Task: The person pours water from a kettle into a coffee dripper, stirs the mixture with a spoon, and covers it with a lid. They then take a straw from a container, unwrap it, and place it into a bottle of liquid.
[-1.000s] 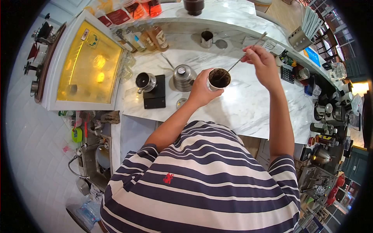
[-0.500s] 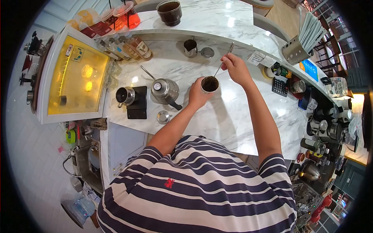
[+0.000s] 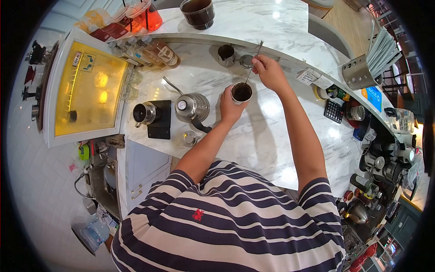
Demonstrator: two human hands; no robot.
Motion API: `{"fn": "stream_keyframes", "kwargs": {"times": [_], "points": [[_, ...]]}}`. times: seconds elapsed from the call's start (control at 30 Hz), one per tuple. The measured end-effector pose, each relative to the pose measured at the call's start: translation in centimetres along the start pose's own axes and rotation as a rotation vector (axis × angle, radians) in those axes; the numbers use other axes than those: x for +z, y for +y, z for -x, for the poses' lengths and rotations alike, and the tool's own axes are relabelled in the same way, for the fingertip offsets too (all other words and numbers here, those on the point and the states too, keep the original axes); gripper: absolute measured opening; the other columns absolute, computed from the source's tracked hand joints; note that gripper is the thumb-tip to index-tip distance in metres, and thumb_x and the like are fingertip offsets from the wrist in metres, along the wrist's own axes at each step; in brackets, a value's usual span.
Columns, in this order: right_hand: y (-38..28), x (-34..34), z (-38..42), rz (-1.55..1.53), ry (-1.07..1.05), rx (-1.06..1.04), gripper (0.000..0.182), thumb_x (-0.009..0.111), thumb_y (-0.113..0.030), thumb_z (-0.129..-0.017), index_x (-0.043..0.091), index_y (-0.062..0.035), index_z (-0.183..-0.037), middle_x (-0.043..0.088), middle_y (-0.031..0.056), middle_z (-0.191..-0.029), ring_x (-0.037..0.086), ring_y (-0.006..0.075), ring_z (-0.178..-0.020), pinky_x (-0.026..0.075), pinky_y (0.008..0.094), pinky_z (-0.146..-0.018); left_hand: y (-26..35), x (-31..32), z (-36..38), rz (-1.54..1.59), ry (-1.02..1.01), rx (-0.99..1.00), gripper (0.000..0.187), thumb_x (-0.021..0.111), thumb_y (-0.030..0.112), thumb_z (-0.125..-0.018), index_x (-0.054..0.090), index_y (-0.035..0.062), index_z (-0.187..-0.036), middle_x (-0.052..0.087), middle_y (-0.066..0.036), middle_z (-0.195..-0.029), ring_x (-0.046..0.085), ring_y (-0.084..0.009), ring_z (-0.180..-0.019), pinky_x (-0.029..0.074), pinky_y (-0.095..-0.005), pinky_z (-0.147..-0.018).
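My left hand (image 3: 230, 107) grips a small white cup (image 3: 241, 92) with dark contents, held just above the white marble counter (image 3: 272, 131). My right hand (image 3: 268, 71) pinches a long thin metal spoon (image 3: 253, 59) whose lower end dips into the cup while its handle points up and away. A steel gooseneck kettle (image 3: 192, 108) stands just left of the cup hand.
A steel cup on a black scale (image 3: 155, 116) sits left of the kettle, a small lid (image 3: 190, 137) nearer me. A steel pitcher (image 3: 226, 54), syrup bottles (image 3: 156, 53), a dark bowl (image 3: 197, 12) and red drinks (image 3: 144, 18) stand farther back. A yellow-lit cabinet (image 3: 86, 86) is at left, coffee gear at right.
The view has shifted, so the counter items sit lower and further left. Both hands moved slightly away from me and left with the cup and spoon; the spoon stands more upright.
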State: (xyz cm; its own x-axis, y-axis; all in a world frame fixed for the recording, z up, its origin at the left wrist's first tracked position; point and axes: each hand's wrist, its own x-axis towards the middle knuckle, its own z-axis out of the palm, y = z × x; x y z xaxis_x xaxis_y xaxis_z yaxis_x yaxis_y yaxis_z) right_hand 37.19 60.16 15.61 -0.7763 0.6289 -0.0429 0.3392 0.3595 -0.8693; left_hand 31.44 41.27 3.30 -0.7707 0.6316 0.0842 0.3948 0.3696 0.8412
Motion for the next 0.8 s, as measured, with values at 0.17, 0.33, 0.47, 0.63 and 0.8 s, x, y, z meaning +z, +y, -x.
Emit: {"fn": "stream_keyframes", "kwargs": {"times": [0.17,0.33,0.47,0.63,0.8], "points": [[0.9,1.0,0.2,-0.031,-0.015,0.004,0.03,0.062,-0.027,-0.104,0.067,0.0024,-0.11,0.071,0.0097,-0.082,0.067,0.0156,-0.076,0.053,0.0318,-0.072,-0.8,0.0,1.1,0.06,-0.023,0.009,0.086,0.093,0.015,-0.071,0.046,0.0043,-0.142,0.062,-0.017,-0.128,0.064,-0.0319,-0.116,0.051,-0.0431,-0.099],[2.9,1.9,0.2,-0.04,0.024,-0.032,0.036,0.068,-0.03,-0.1,0.065,-0.0005,-0.121,0.072,0.0116,-0.088,0.069,0.0198,-0.079,0.053,0.034,-0.074,-0.8,-1.5,3.1,0.026,-0.057,0.001,0.096,0.092,0.017,-0.072,0.038,0.0056,-0.151,0.056,-0.018,-0.137,0.061,-0.0312,-0.116,0.05,-0.0434,-0.101],[2.7,1.7,1.7,-0.074,0.055,0.041,0.044,0.069,-0.034,-0.098,0.063,-0.0031,-0.128,0.075,0.0165,-0.1,0.073,0.0274,-0.085,0.055,0.0385,-0.081,0.4,-3.7,5.9,0.062,-0.134,-0.096,0.099,0.092,0.021,-0.074,0.035,0.0066,-0.154,0.053,-0.02,-0.14,0.059,-0.0308,-0.116,0.049,-0.0448,-0.101],[4.2,1.3,4.8,-0.192,0.093,0.093,0.044,0.069,-0.034,-0.099,0.062,-0.0032,-0.129,0.074,0.015,-0.101,0.072,0.0219,-0.084,0.055,0.0349,-0.078,-0.5,-6.0,9.4,0.101,-0.226,-0.11,0.097,0.09,0.024,-0.078,0.034,0.0075,-0.155,0.053,-0.021,-0.139,0.06,-0.0298,-0.116,0.05,-0.0446,-0.101],[5.8,1.2,7.6,-0.231,0.101,0.143,0.043,0.068,-0.03,-0.101,0.058,-0.0009,-0.131,0.071,0.0131,-0.104,0.07,0.0181,-0.087,0.053,0.031,-0.079,-1.7,-8.0,12.6,0.113,-0.299,-0.119,0.087,0.088,0.026,-0.081,0.04,0.0072,-0.152,0.055,-0.02,-0.137,0.063,-0.0288,-0.111,0.053,-0.0423,-0.096]]}}
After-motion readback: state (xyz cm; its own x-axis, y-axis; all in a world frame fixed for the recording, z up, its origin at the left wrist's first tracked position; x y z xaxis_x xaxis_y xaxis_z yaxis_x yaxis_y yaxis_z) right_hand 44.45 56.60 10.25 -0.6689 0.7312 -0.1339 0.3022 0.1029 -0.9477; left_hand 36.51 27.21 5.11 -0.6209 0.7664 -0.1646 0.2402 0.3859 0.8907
